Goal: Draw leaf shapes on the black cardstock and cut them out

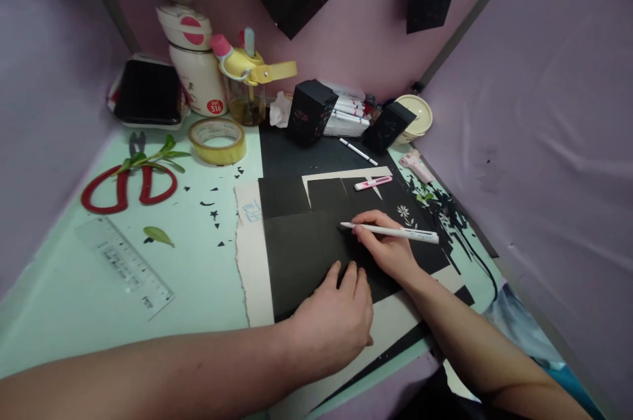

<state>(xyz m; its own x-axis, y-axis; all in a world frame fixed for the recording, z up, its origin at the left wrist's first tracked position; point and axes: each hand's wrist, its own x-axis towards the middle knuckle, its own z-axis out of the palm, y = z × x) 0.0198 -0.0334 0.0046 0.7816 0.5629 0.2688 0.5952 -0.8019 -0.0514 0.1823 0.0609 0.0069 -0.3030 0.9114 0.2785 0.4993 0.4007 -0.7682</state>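
A sheet of black paper (pixel 297 255) lies over white card on the table in front of me. Flat on its lower part rests my left hand (pixel 336 314), fingers stretched out and holding nothing. My right hand (pixel 388 248) grips a white pen (pixel 395 231), its tip at the black paper's surface. Silvery flower shapes (pixel 404 214) show on the black paper just right of the pen. Beyond my right hand, a pink-and-white craft knife (pixel 373 183) lies on the paper.
Red-handled scissors (pixel 119 189), a clear ruler (pixel 128 268) and a tape roll (pixel 217 141) lie at left. Bottles (pixel 198 70) stand behind. Black paper boxes (pixel 311 113), markers (pixel 349 122) and a cream bowl (pixel 415 118) are at the back. Black scraps (pixel 455 229) pile at right.
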